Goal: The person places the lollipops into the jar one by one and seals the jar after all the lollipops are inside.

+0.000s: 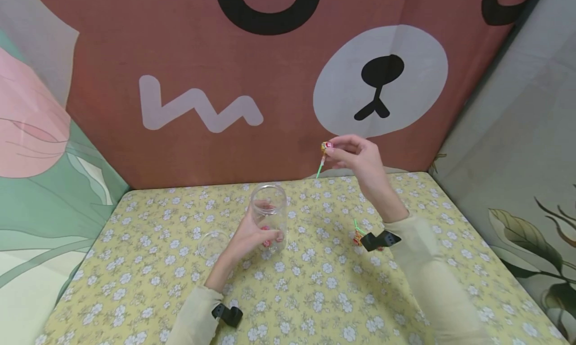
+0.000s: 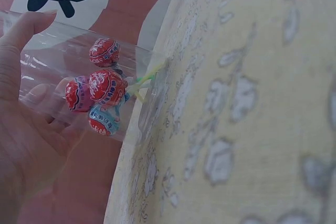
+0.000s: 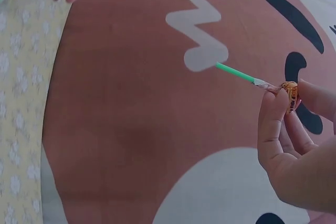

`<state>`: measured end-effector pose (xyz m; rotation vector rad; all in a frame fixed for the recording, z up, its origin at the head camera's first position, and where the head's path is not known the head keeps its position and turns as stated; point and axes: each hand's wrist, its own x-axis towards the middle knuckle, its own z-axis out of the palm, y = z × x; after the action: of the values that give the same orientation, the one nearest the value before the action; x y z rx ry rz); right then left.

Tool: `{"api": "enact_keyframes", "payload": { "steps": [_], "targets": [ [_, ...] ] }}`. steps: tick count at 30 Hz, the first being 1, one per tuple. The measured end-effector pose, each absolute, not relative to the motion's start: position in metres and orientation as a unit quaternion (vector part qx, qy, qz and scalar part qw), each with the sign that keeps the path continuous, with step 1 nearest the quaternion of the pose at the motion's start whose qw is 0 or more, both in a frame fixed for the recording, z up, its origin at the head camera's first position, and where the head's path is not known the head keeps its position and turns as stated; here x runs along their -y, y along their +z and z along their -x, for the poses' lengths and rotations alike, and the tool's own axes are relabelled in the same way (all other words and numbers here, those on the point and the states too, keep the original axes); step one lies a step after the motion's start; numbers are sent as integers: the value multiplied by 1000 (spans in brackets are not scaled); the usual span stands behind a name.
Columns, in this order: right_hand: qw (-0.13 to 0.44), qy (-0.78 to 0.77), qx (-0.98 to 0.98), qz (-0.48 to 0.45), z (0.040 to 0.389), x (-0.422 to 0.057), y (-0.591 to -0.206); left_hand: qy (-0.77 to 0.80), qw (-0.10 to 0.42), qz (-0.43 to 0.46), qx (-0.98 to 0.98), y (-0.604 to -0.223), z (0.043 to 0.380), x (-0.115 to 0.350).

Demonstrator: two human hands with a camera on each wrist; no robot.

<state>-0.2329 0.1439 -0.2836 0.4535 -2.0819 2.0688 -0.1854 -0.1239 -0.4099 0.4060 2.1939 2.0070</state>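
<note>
My left hand (image 1: pixel 252 232) grips a clear plastic jar (image 1: pixel 274 197) standing on the table, its top uncovered. Inside it several wrapped lollipops (image 2: pixel 106 86) lie with their red heads bunched together, as the left wrist view shows. My right hand (image 1: pixel 360 160) is raised above the far part of the table and pinches a lollipop (image 1: pixel 326 147) by its orange and red wrapped head. The green stick points down and to the left, toward the jar's side. In the right wrist view thumb and fingertips close round the lollipop's head (image 3: pixel 290 96).
More lollipops (image 1: pixel 357 239) lie on the table below my right forearm, partly hidden by the black wrist strap. A clear round lid (image 1: pixel 213 245) lies left of the jar. The flowered tablecloth (image 1: pixel 315 305) reaches back to a bear-printed cloth wall (image 1: pixel 202 150).
</note>
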Motion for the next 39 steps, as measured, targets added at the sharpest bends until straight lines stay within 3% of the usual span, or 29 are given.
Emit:
{"api": "enact_keyframes", "payload": {
  "steps": [39],
  "targets": [
    [-7, 695, 681, -230, 223, -77, -293, 673, 72, -143, -722, -410, 185, 122]
  ]
}}
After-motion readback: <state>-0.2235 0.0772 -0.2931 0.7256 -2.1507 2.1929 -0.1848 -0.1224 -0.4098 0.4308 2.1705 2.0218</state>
